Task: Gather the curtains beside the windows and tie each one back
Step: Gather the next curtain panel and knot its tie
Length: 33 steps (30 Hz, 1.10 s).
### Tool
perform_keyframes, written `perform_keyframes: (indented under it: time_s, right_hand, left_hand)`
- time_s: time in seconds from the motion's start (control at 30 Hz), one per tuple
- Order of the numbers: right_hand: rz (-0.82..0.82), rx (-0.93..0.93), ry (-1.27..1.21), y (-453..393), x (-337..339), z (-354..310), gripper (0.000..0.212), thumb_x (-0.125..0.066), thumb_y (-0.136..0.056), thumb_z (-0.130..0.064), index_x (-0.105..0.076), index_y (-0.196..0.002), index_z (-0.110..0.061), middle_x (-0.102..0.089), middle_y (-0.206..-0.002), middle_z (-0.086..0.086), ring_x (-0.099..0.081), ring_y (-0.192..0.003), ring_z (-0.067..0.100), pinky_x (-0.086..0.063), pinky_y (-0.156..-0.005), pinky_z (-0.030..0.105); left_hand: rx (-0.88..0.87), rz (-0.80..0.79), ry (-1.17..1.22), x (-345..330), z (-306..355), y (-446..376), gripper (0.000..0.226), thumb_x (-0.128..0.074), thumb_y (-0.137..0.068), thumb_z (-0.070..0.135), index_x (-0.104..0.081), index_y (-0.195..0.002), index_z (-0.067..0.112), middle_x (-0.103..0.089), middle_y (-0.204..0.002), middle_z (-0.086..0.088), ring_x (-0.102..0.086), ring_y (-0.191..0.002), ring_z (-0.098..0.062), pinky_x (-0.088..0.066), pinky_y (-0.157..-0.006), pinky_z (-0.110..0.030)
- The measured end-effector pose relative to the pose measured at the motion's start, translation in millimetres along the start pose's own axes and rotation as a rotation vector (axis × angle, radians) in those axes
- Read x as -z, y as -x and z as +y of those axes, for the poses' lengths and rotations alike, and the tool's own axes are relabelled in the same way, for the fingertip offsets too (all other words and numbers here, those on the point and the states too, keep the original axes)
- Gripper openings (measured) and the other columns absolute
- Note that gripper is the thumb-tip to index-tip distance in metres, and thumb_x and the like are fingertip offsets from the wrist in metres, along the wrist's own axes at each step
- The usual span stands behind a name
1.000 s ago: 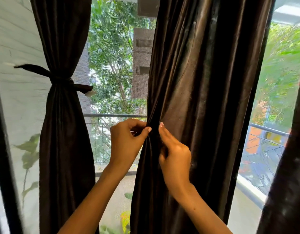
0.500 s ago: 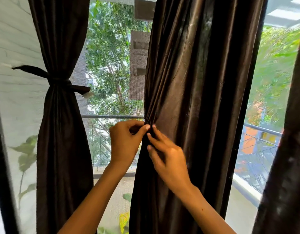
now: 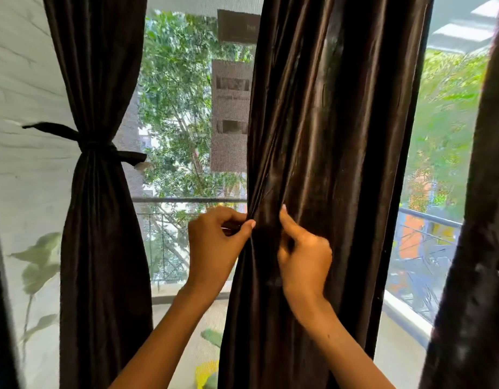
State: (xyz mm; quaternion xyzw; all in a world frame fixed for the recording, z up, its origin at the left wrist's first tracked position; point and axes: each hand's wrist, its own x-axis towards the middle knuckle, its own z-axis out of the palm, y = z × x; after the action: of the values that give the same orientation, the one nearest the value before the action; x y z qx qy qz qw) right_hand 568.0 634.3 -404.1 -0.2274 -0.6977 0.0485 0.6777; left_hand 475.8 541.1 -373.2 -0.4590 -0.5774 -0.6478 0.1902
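- Middle curtain (image 3: 326,164) hangs loose centre frame, dark brown w/ a satin sheen, full-length folds – not tied yet.
- Left hand (image 3: 214,242) sits at the curtain's left edge approx. waist height, thumb and fingers curled, pinching the edge pleats.
- Right hand (image 3: 304,256) is just beside it, on the curtain's front, index finger (image 3: 284,220) pointing up into a fold, other fingers curled round cloth. Both hands clamped on fabric, close together, not touching.
- Handling, my read: cloth looks soft and limp, prob. fairly light for its size, but slick – the shine suggests folds will slip out of a loose pinch. Not fragile.
- Best hold, I'd say: wrap the whole bunch at the height where the hands are now, matching the tie on the neighbour, not just the edge.
- Left curtain (image 3: 102,220) is already done: cinched at mid height by a dark tie-back (image 3: 96,141), tails sticking out left and right.
- Third curtain (image 3: 478,248) at far right edge, blurry; can't tell if tied.
- No tie for the middle curtain visible – maybe hidden in the folds.
- Room: tall window (image 3: 186,108) w/ mesh screen, balcony railing (image 3: 186,200) beyond, trees and a building far off. White brick wall (image 3: 23,108) at left, leafy plant (image 3: 37,262) low left behind the screen.
- No desk here; floor not in view.
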Motion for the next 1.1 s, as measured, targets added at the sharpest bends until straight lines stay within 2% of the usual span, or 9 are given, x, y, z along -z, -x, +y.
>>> perform_keyframes:
  time_s: [0.13, 0.3, 0.4, 0.5, 0.6, 0.7, 0.83, 0.93, 1.1]
  right_hand:
    - [-0.047, 0.136, 0.113, 11.5, 6.7, -9.9, 0.071, -0.059, -0.054, 0.006, -0.067, -0.119, -0.02, -0.074, -0.097, 0.001, -0.07, -0.068, 0.022, -0.048, -0.044, 0.025]
    - [-0.26, 0.116, -0.088, 18.2, 4.1, -1.4, 0.077, -0.044, -0.058, 0.003, -0.057, -0.131, -0.017, -0.054, -0.135, -0.004, -0.055, -0.117, 0.008, -0.05, -0.089, 0.021]
    - [-0.352, 0.11, -0.143, 18.5, 7.7, -0.2, 0.07, -0.046, -0.067, -0.001, -0.052, -0.135, -0.017, -0.049, -0.14, -0.004, -0.047, -0.125, 0.005, -0.043, -0.099, 0.02]
    - [-0.467, 0.088, -0.202, 14.9, 10.5, 2.5, 0.057, -0.048, -0.077, -0.016, -0.053, -0.134, -0.02, -0.042, -0.144, -0.009, -0.039, -0.131, 0.002, -0.041, -0.105, 0.025]
    - [-0.274, 0.035, -0.172, 2.5, 6.5, 14.2, 0.054, -0.053, -0.086, -0.038, -0.05, -0.137, -0.023, -0.02, -0.157, 0.002, -0.015, -0.146, 0.016, -0.019, -0.116, 0.037]
    - [-0.109, -0.262, -0.134, -16.9, 4.8, 22.3, 0.1, -0.065, -0.078, -0.058, -0.012, -0.152, -0.018, 0.006, -0.159, 0.01, 0.006, -0.147, 0.02, -0.003, -0.115, 0.041]
    - [-0.229, -0.472, -0.466, -30.3, -3.5, 26.7, 0.12, -0.07, -0.063, -0.061, -0.001, -0.152, -0.02, -0.027, -0.154, 0.006, -0.028, -0.141, 0.013, -0.026, -0.117, 0.037]
    - [-0.246, -0.437, -0.56, -31.9, -7.6, 25.1, 0.091, -0.081, -0.07, -0.033, -0.032, -0.144, -0.016, -0.062, -0.117, -0.011, -0.06, -0.108, -0.002, -0.048, -0.098, 0.025]
    - [-0.025, -0.208, -0.287, -13.5, -7.6, 21.0, 0.034, -0.073, -0.08, -0.009, -0.069, -0.113, -0.016, -0.072, -0.094, -0.013, -0.067, -0.087, -0.004, -0.056, -0.08, 0.027]
  left_hand:
    - [0.021, -0.013, 0.065, -7.1, 3.4, 5.4, 0.007, -0.077, -0.076, 0.014, -0.076, -0.08, 0.009, -0.072, -0.074, 0.002, -0.069, -0.068, -0.007, -0.058, -0.069, -0.033]
    - [-0.01, -0.017, 0.093, -9.5, 7.4, 7.8, 0.0, -0.076, -0.078, 0.016, -0.076, -0.078, 0.016, -0.072, -0.072, 0.007, -0.068, -0.068, -0.002, -0.056, -0.066, -0.025]
    - [-0.025, -0.02, 0.07, -9.0, 11.5, 5.2, 0.016, -0.08, -0.073, 0.017, -0.071, -0.071, 0.031, -0.067, -0.066, 0.019, -0.066, -0.064, 0.003, -0.051, -0.062, -0.013]
    - [-0.022, -0.002, -0.005, -10.9, 7.5, -1.3, 0.007, -0.08, -0.073, 0.017, -0.074, -0.075, 0.02, -0.068, -0.065, 0.011, -0.066, -0.064, -0.001, -0.051, -0.063, -0.013]
    - [0.021, -0.009, -0.014, -9.6, -3.3, -6.6, 0.008, -0.079, -0.075, 0.014, -0.076, -0.081, 0.01, -0.072, -0.071, 0.002, -0.067, -0.066, -0.006, -0.055, -0.068, -0.02]
    - [0.11, -0.028, 0.078, -7.3, -9.4, -9.0, 0.011, -0.079, -0.074, 0.013, -0.075, -0.083, 0.008, -0.072, -0.072, -0.002, -0.07, -0.068, -0.011, -0.057, -0.067, -0.027]
    - [0.208, -0.076, 0.221, -6.9, -10.6, -13.4, 0.009, -0.078, -0.073, 0.006, -0.073, -0.08, 0.005, -0.071, -0.072, -0.002, -0.068, -0.064, -0.004, -0.05, -0.058, -0.01]
    - [0.228, -0.072, 0.226, -7.8, -11.0, -15.6, 0.012, -0.079, -0.072, 0.008, -0.073, -0.082, 0.005, -0.071, -0.073, -0.001, -0.068, -0.064, -0.002, -0.049, -0.058, -0.009]
    - [0.073, 0.007, 0.033, -11.8, -6.4, -9.6, 0.012, -0.08, -0.073, 0.011, -0.07, -0.071, 0.019, -0.066, -0.065, 0.013, -0.066, -0.066, -0.002, -0.053, -0.063, -0.013]
